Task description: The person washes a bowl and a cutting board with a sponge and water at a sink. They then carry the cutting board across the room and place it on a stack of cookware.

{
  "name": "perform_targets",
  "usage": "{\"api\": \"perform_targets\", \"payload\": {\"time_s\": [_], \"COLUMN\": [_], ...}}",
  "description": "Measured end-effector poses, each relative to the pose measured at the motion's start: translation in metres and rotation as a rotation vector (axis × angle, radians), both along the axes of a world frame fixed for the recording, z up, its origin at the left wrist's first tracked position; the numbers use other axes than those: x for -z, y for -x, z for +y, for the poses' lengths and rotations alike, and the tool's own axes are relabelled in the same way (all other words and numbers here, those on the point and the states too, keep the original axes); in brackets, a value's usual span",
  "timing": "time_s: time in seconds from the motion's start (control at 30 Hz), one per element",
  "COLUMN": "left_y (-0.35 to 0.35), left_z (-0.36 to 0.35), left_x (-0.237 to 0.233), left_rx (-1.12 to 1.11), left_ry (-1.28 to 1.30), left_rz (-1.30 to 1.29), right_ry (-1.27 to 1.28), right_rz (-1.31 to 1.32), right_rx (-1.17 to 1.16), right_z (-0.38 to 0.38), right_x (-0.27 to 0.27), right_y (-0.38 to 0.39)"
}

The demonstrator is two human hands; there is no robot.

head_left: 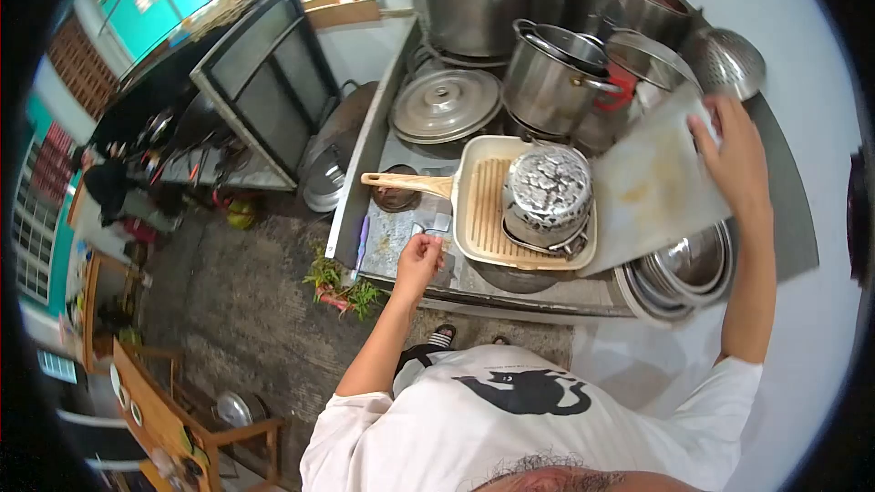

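My right hand (736, 150) grips the upper right edge of a thin white cutting board (652, 191) with yellowish stains. The board is tilted, and its lower left edge reaches the cream grill pan (483, 255). On that ridged pan rests an upturned, blackened metal pot (550, 184). The pan's wooden handle (410, 183) points left. Near the counter's front edge, my left hand (419, 261) is closed, its fingers curled together; whatever they may hold is hidden. Just beyond it lies a small greyish, shiny piece (433, 222).
Nested metal bowls (684, 269) stand partly under the board. Behind are a large lid (447, 102), a steel pot (547, 82), tall stockpots (474, 5) and a perforated ladle (729, 62). A purple-handled tool (364, 241) lies at the counter's left edge, above a green plant (342, 287).
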State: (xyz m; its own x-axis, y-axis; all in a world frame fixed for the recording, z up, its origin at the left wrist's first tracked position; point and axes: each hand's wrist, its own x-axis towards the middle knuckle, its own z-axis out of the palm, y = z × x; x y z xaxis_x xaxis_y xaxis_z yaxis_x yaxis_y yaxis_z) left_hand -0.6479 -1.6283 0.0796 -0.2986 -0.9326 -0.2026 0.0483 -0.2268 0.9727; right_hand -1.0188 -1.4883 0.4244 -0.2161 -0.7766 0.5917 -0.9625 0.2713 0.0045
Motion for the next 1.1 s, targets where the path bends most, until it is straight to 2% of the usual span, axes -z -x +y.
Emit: {"api": "perform_targets", "payload": {"time_s": [0.23, 0.37, 0.43, 0.57, 0.6, 0.63, 0.73, 0.83, 0.87, 0.9, 0.97, 1.03, 1.1], "left_y": [-0.068, -0.109, -0.127, -0.172, -0.187, -0.203, -0.255, -0.316, -0.339, -0.363, -0.41, -0.456, -0.494], "left_z": [0.051, 0.07, 0.075, 0.078, 0.076, 0.078, 0.078, 0.088, 0.091, 0.097, 0.111, 0.131, 0.162], "left_x": [0.007, 0.022, 0.028, 0.044, 0.048, 0.055, 0.071, 0.079, 0.085, 0.092, 0.104, 0.113, 0.126], "left_rx": [-0.18, -0.267, -0.303, -0.262, -0.235, -0.208, -0.203, -0.246, -0.273, -0.293, -0.335, -0.391, -0.481], "left_ry": [0.005, -0.053, -0.031, -0.065, -0.031, -0.005, -0.017, -0.017, 0.003, 0.001, -0.023, -0.058, -0.032], "left_rz": [-0.191, -0.167, -0.163, -0.102, -0.147, -0.192, -0.234, -0.301, -0.325, -0.324, -0.447, -0.535, -0.742], "right_ry": [-0.029, -0.056, -0.089, -0.128, -0.232, -0.233, -0.281, -0.368, -0.481, -0.488, -0.416, -0.397, -0.507], "right_rz": [-0.178, -0.295, -0.574, -0.692, -0.634, -0.631, -0.878, -0.752, -0.774, -0.768, -1.013, -0.992, -0.729], "right_rx": [-0.464, -0.571, -0.589, -0.611, -0.658, -0.671, -0.686, -0.823, -0.825, -0.843, -0.86, -0.977, -1.145], "right_z": [0.039, 0.041, 0.04, 0.033, 0.031, 0.03, 0.013, -0.012, -0.022, -0.031, -0.048, -0.064, -0.091], "right_x": [0.068, 0.109, 0.13, 0.153, 0.165, 0.169, 0.18, 0.199, 0.207, 0.215, 0.228, 0.233, 0.262], "right_y": [-0.078, -0.103, -0.117, -0.168, -0.172, -0.193, -0.258, -0.31, -0.325, -0.347, -0.396, -0.444, -0.48]}}
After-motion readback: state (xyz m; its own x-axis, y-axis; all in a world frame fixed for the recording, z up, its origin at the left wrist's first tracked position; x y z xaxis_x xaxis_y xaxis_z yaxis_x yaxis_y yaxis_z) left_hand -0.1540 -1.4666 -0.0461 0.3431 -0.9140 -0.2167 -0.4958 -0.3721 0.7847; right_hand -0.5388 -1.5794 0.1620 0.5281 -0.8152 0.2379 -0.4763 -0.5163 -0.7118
